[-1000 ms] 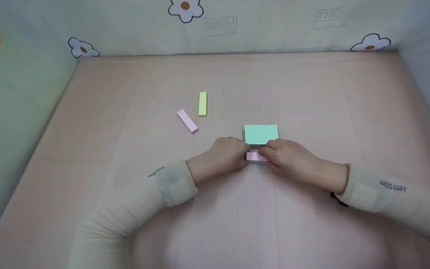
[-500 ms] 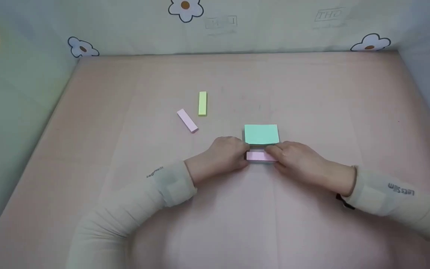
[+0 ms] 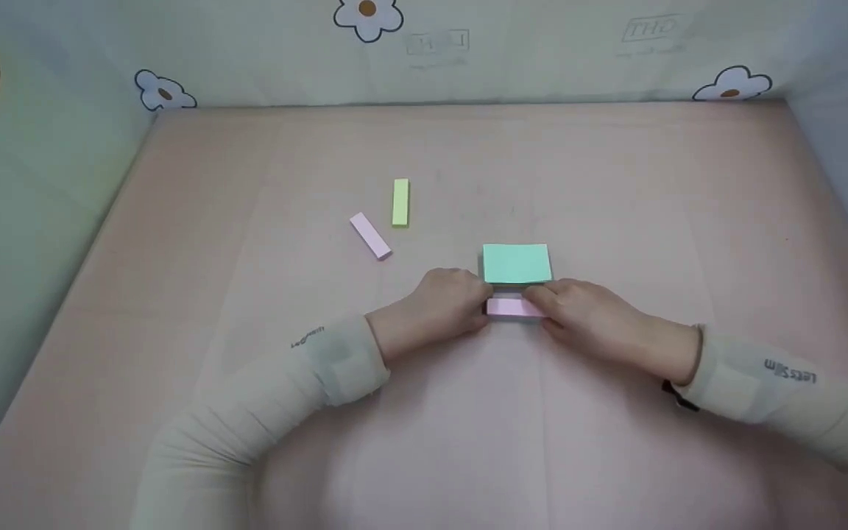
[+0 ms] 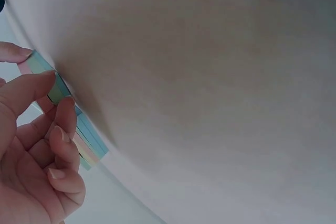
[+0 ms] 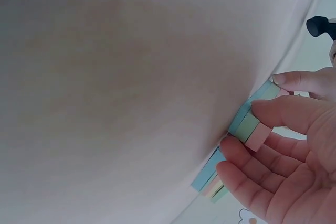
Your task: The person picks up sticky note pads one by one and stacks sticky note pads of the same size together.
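Observation:
Both hands hold a small stack of narrow sticky note pads point(image 3: 509, 308), pink on top with green and blue beneath. The left hand point(image 3: 442, 305) pinches its left end, and the right hand point(image 3: 589, 313) pinches its right end. In the right wrist view the stack's layers point(image 5: 245, 126) show between the right thumb and fingers. Just behind stands a wider sticky note stack point(image 3: 517, 263) with a green top. Its lower layers point(image 4: 90, 140), blue, pink and yellow, appear in the left wrist view. Some fingertips are hidden behind the narrow stack.
A narrow pink pad point(image 3: 370, 236) lies slanted to the left of the hands, beyond them. Close to it is a narrow yellow pad point(image 3: 400, 202). A flower-print back wall point(image 3: 534, 59) and side walls border the pinkish table point(image 3: 615, 177).
The right hand has slid slightly to the right along the narrow stack, uncovering more of its pink top and the wider stack's front corner. The left hand stays in place.

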The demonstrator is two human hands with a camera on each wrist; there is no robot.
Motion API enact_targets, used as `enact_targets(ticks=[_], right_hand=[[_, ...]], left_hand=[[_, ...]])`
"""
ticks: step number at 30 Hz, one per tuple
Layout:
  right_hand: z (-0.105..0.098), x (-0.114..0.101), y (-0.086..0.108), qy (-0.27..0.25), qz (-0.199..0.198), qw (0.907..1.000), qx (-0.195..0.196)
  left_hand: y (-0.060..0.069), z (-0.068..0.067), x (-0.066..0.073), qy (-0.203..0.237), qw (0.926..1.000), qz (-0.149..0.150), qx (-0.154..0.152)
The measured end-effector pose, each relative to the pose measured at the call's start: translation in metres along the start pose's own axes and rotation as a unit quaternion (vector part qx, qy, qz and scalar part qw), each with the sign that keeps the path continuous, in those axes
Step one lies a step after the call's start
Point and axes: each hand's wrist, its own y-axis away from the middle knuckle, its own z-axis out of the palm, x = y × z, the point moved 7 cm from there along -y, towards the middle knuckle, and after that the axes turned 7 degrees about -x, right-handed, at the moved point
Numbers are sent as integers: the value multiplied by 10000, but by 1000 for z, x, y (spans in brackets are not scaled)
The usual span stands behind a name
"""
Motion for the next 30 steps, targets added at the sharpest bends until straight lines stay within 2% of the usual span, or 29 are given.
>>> enact_targets(ticks=[7, 12, 16, 24, 30], right_hand=[[2, 0, -1, 5, 154, 9996, -232], [1, -1, -1, 88, 100, 9997, -184], [1, -1, -1, 54, 107, 9998, -143], [1, 3, 0, -203, 202, 9993, -236], [-7, 9, 9, -556, 416, 9951, -711]], left_hand=[[0, 0, 1, -142, 9999, 80, -29], [0, -1, 3, -243, 9996, 88, -92], [0, -2, 2, -132, 9999, 75, -63], [-1, -2, 0, -118, 9999, -37, -91], [10, -10, -12, 27, 9990, -360, -279]])
